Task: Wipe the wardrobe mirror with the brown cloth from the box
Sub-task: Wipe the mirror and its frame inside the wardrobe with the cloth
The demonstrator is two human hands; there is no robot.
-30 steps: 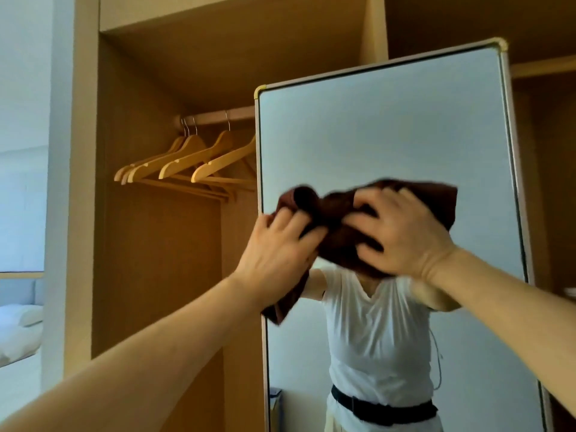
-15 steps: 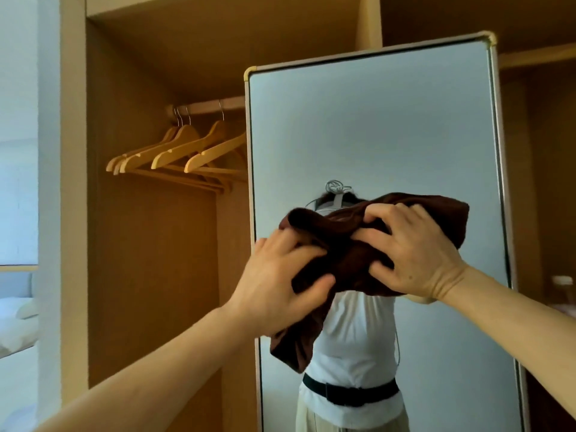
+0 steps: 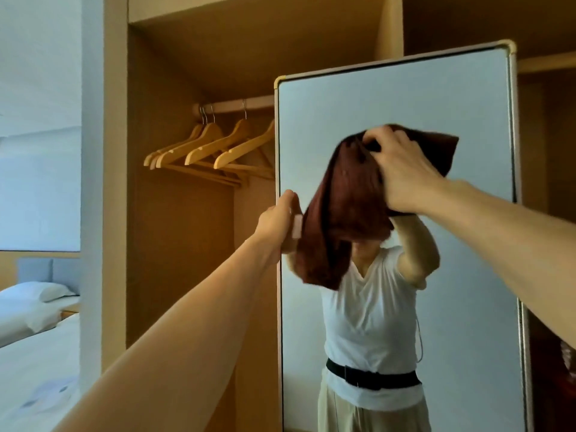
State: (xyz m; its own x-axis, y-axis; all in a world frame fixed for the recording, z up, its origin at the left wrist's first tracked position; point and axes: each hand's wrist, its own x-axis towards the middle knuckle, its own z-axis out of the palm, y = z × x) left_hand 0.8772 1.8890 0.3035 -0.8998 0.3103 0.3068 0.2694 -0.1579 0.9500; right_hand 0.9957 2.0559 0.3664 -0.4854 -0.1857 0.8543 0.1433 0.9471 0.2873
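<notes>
Brown soft cloth [image 3: 346,213] hangs limp before the framed wardrobe mirror [image 3: 405,98], its top bunched in the curled right hand [image 3: 402,176]; the left hand [image 3: 279,219] clasps the mirror's edge. Likely light and floppy; best held wadded.

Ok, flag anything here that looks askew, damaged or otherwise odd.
Nothing is damaged or askew. One oddity: the brown cloth hangs bunched from the right hand rather than spread flat on the mirror. The left hand is at the mirror's left edge; its grip is unclear.
</notes>
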